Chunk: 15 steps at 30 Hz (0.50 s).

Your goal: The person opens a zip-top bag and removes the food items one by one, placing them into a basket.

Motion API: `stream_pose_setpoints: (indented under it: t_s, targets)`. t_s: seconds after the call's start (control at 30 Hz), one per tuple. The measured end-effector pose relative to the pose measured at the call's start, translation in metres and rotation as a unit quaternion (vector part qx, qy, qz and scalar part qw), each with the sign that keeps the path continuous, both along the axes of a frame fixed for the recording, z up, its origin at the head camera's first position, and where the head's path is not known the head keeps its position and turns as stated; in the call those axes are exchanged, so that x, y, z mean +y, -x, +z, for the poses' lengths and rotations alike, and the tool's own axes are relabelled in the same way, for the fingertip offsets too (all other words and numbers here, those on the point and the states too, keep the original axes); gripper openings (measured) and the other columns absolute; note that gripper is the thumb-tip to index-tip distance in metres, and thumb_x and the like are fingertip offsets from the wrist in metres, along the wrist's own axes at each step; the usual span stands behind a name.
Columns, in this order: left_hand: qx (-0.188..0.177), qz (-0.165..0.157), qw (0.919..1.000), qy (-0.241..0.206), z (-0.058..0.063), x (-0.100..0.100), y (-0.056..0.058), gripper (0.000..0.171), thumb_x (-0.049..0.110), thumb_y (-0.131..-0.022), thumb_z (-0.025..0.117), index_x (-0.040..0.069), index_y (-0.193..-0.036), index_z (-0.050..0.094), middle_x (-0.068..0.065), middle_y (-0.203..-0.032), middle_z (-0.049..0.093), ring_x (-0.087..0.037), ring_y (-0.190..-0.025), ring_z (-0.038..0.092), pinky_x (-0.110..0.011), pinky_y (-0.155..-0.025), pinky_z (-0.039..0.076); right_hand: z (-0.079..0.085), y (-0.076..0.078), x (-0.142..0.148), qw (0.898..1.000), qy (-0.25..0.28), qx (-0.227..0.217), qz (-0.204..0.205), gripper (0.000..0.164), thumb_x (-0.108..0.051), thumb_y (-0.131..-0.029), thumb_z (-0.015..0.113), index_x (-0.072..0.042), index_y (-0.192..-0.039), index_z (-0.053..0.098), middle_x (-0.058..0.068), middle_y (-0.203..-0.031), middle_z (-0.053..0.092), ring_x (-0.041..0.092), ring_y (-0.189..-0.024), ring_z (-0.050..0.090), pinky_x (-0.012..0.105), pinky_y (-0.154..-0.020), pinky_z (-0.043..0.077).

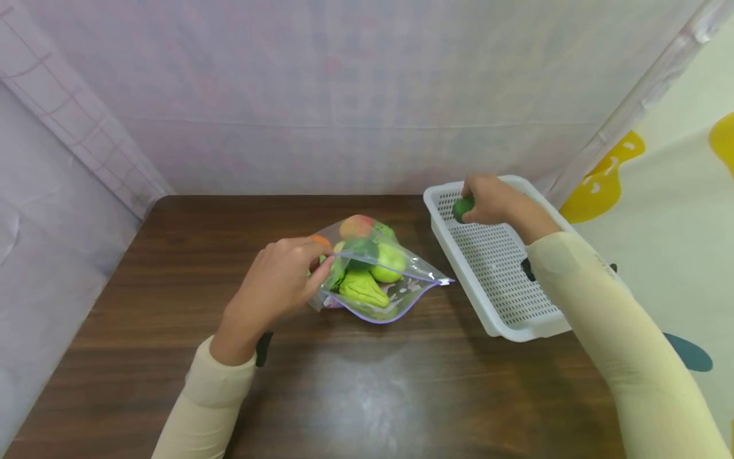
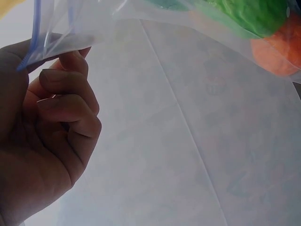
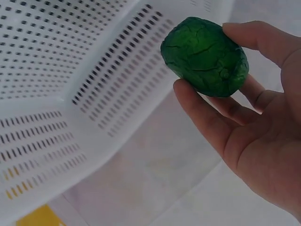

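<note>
My left hand [image 1: 281, 271] pinches the left end of the opening of a clear zip bag [image 1: 421, 271] with a purple seal, thumb against the fingers. Inside the bag lie play fruits and vegetables: a light green leafy piece [image 1: 363, 288], a round green fruit [image 1: 390, 261], a red-and-yellow fruit [image 1: 356, 226] and an orange piece [image 2: 280, 49]. Over the far end of the white basket [image 1: 467, 284], my right hand [image 1: 490, 201] holds a dark green, wrinkled oval fruit [image 3: 204, 56] between thumb and fingers. The bag's mouth gapes toward me, its white slider at the right corner.
The perforated basket stands on the right of the dark wooden table [image 1: 172, 268], just beyond the bag. A pale cloth wall [image 1: 344, 95] rises behind the table. At the right hangs a cloth with yellow shapes [image 1: 602, 185].
</note>
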State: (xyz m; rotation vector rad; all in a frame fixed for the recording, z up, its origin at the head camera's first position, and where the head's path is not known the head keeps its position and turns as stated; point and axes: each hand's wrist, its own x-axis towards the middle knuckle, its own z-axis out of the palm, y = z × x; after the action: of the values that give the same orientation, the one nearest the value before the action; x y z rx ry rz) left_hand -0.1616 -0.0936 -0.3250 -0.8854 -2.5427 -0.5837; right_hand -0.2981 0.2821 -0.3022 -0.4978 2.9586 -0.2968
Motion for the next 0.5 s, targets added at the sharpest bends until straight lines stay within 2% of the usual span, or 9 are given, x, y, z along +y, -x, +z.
stream_pose_setpoints:
  t_s: [0.27, 0.5]
  targets:
    - [-0.011, -0.004, 0.9999, 0.011, -0.003, 0.002, 0.001, 0.013, 0.014, -0.089, 0.068, 0.004, -0.090, 0.076, -0.002, -0.065, 0.065, -0.013, -0.051, 0.050, -0.031, -0.043, 0.043, -0.024, 0.005, 0.004, 1.000, -0.007, -0.013, -0.018, 0.045, -0.011, -0.077, 0.076, 0.010, -0.112, 0.058, 0.022, -0.096, 0.064, 0.030, -0.080, 0.057, 0.043, -0.071, 0.051]
    - [-0.015, -0.001, 0.9998, 0.013, -0.002, 0.004, 0.000, 0.013, 0.015, -0.089, 0.068, 0.004, -0.089, 0.076, -0.002, -0.065, 0.064, -0.012, -0.051, 0.049, -0.030, -0.042, 0.042, -0.039, 0.009, 0.006, 1.000, 0.011, 0.000, -0.005, 0.047, -0.011, -0.076, 0.077, 0.012, -0.112, 0.058, 0.025, -0.097, 0.065, 0.031, -0.081, 0.058, 0.045, -0.073, 0.052]
